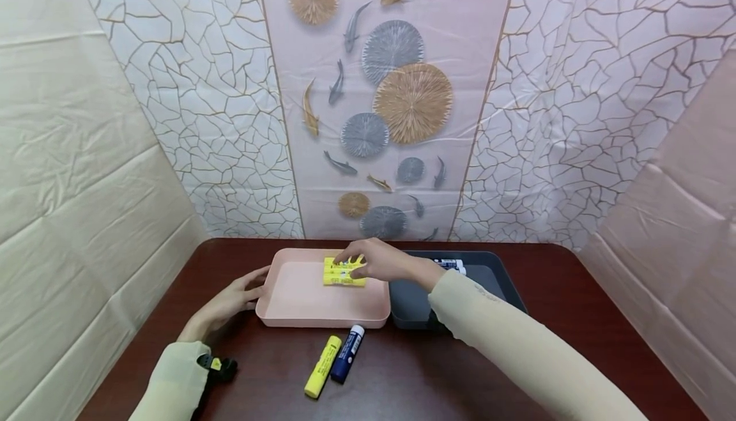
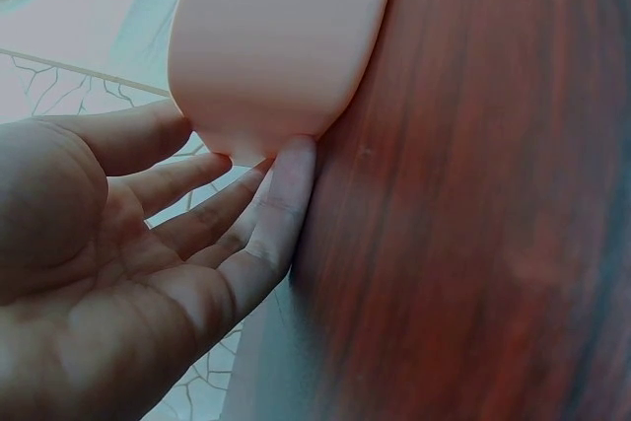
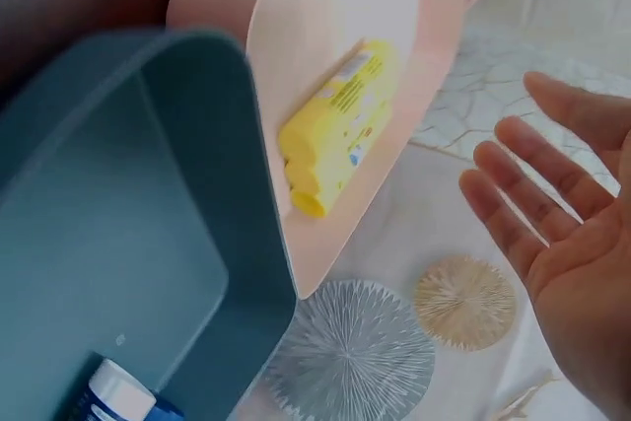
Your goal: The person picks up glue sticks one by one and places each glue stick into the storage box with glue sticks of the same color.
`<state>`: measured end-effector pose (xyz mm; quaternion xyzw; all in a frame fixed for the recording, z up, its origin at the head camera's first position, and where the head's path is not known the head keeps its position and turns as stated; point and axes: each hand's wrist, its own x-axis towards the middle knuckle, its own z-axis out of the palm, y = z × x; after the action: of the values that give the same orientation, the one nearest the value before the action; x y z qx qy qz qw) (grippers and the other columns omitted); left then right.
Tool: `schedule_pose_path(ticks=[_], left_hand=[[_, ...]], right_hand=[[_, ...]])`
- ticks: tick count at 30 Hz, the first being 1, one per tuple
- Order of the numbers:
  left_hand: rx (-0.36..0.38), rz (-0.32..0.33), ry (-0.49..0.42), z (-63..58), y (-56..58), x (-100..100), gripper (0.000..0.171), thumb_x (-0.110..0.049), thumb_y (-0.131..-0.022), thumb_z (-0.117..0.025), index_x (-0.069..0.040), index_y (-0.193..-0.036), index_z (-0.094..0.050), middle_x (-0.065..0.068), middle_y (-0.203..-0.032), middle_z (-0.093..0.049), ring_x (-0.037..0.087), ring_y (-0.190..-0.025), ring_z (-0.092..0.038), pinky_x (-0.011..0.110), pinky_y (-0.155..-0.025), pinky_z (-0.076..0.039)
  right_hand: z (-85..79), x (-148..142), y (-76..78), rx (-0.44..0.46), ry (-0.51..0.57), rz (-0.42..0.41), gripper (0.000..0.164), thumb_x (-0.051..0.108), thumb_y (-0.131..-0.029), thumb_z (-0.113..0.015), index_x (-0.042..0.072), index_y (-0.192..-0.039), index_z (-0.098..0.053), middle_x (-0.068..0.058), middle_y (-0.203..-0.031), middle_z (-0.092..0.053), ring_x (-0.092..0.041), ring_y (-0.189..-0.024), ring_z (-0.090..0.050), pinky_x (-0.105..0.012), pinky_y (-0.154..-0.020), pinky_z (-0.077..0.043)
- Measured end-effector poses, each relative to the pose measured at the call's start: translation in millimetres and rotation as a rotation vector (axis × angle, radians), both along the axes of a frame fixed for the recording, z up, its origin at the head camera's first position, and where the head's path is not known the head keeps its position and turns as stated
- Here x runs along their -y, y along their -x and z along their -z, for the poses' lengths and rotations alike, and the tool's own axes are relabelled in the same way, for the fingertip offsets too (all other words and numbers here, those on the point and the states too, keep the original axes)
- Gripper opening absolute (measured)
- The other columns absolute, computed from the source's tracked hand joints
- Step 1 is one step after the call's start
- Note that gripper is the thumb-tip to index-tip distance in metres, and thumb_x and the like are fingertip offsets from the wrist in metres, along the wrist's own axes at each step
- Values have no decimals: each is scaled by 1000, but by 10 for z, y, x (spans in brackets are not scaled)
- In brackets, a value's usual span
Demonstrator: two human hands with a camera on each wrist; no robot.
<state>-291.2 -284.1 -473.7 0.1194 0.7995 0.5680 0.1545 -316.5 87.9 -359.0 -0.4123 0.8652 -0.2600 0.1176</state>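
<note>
The pink tray (image 1: 293,303) has my left hand (image 1: 232,301) at its left end. In the left wrist view, the extended fingers (image 2: 286,189) and the thumb touch the tray's outer wall. Several yellow glue sticks (image 1: 343,278) lie side by side in the tray, toward its back right. Over them is my right hand (image 1: 379,261), its fingers spread and holding nothing. The right wrist view shows a gap between that hand and the yellow sticks. In front of the trays, a yellow glue stick (image 1: 322,367) and a dark blue glue stick (image 1: 347,356) with a white cap lie on the table.
A dark grey tray (image 1: 409,306) stands right against the pink one, with blue, white-capped glue sticks (image 1: 451,264) at its back, partly behind my right forearm. Beneath everything is a dark red-brown wooden table (image 1: 264,370). Patterned cloth walls (image 1: 230,89) enclose the back and sides.
</note>
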Motion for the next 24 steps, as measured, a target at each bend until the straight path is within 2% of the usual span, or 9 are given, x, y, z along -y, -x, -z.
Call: schedule_pose_path(ticks=[3, 7, 14, 18, 24], left_hand=[[0, -4, 6, -2, -8, -1, 63, -17, -112, -48, -4, -166, -19, 28, -162, -29, 41, -138, -47, 49, -103, -51], [3, -10, 17, -4, -11, -13, 63, -17, -112, -49, -5, -166, -19, 28, -162, -30, 40, -137, -48, 47, -103, -51], [5, -13, 16, -5, 1, -25, 63, -18, -112, -49, -6, -166, -20, 27, -161, -32, 40, -137, -48, 47, -103, -52], [5, -7, 15, -2, -3, -18, 63, -18, -112, -49, -5, -166, -19, 28, -159, -32, 39, -136, -49, 45, -101, -52], [26, -21, 13, -4, 7, -24, 62, -17, -112, -49, -7, -166, -20, 26, -158, -34, 37, -135, -50, 42, -100, -53]], right_hand=[[-29, -69, -122, 47, 65, -29, 38, 9, -99, -72, 14, -136, -70, -5, -138, -65, -30, -126, -60, -47, -104, -51], [-12, -156, -269, 78, 110, -49, 37, 10, -98, -73, 15, -135, -71, -2, -137, -65, -32, -127, -60, -48, -104, -51], [67, -273, -508, 96, 139, -66, 36, 12, -98, -74, 18, -133, -72, 5, -134, -68, -17, -128, -57, -44, -107, -49], [139, -324, -596, 89, 138, -66, 35, 10, -98, -73, 20, -131, -73, 8, -132, -68, -9, -129, -56, -41, -110, -46], [256, -387, -703, 134, 165, -65, 35, 7, -97, -72, 20, -129, -74, 9, -129, -69, -9, -126, -57, -38, -110, -44]])
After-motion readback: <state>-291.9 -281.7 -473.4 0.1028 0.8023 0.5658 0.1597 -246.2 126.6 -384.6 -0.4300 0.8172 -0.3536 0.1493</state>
